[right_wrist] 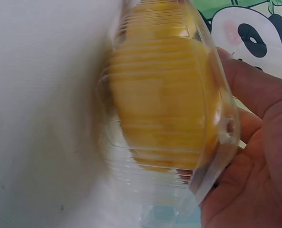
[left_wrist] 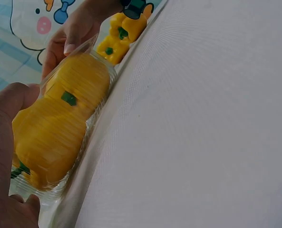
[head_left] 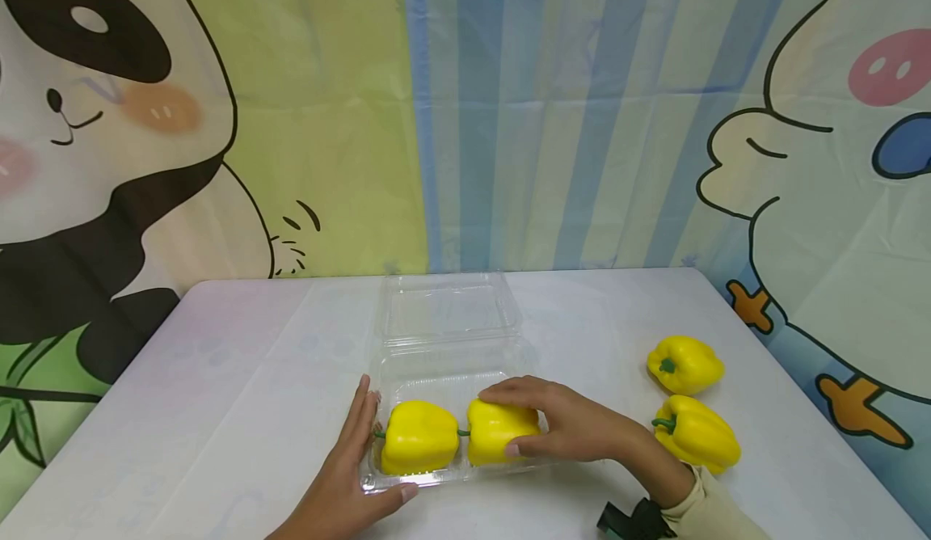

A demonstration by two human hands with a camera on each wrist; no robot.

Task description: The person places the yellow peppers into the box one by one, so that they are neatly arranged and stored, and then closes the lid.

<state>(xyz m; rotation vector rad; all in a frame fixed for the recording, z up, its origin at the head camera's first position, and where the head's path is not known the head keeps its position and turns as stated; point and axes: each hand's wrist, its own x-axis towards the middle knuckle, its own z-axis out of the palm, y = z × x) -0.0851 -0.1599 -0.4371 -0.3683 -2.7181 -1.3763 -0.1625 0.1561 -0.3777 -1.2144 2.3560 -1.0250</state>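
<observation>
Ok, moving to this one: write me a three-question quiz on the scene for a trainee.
1. How many yellow peppers are in the clear plastic box?
2. True or false: the lid is closed over the peppers.
3. Which of the person's hands grips a pepper, and which pepper?

Key:
1. Two.
2. False; the lid is open, on the far side of the box.
3. The right hand; the right-hand pepper in the box.

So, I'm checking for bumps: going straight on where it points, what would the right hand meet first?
Likely the left pepper in the clear box; depth is unclear, so the right hand might pass above.
</observation>
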